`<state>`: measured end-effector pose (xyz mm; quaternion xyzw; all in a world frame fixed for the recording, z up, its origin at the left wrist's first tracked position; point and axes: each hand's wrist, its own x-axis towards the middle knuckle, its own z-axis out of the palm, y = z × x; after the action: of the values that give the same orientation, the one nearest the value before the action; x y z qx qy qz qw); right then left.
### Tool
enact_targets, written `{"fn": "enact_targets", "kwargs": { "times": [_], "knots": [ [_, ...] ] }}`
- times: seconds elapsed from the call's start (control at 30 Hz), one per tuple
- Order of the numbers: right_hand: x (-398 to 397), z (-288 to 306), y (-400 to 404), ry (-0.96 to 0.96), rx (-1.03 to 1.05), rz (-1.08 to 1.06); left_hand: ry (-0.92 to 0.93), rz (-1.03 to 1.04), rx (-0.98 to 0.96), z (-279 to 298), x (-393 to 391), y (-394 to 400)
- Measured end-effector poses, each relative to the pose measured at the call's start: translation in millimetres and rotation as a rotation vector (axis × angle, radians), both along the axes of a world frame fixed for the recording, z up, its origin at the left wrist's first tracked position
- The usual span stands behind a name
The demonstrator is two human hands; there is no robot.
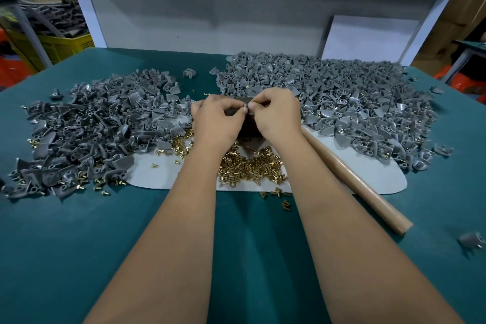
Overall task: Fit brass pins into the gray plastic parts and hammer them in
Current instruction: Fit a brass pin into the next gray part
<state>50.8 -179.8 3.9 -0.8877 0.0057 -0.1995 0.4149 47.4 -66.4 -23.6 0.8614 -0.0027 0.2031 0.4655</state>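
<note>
My left hand and my right hand meet over a dark block at the table's middle. Their fingertips pinch a small gray plastic part between them; most of it is hidden, and I cannot tell whether a pin is in it. A heap of loose brass pins lies on a pale gray mat just below my hands. A big pile of gray plastic parts spreads to the left. A second pile, with brass showing in several parts, spreads to the right.
A wooden hammer handle lies diagonally right of my right forearm; its head is hidden. One stray gray part sits near the right edge of the green table. A white frame and gray backboard stand behind. A yellow crate is far left.
</note>
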Motion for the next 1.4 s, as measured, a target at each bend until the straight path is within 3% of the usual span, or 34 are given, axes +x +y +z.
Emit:
{"fn": "enact_targets", "kwargs": {
  "times": [0.37, 0.53, 0.73, 1.13, 1.4],
  "knots": [
    [-9.1, 0.2, -2.8, 0.022, 0.161, 0.060, 0.010, -0.007, -0.004, 0.6, -2.0, -0.4],
    [-11.2, 3.3, -4.4, 0.065, 0.393, 0.049, 0.027, -0.006, -0.031, 2.4, -3.1, -1.5],
    [-7.6, -0.2, -2.6, 0.030, 0.195, 0.083, 0.013, -0.017, -0.037, 2.3, -2.9, 0.1],
    [-5.9, -11.0, 3.4, -0.113, 0.106, 0.013, -0.003, -0.018, -0.014, 0.8, -0.9, 0.7],
    [-4.2, -8.4, 4.1, -0.066, 0.097, 0.006, -0.008, -0.010, -0.004, -0.6, 0.4, 1.0]
  ]
}}
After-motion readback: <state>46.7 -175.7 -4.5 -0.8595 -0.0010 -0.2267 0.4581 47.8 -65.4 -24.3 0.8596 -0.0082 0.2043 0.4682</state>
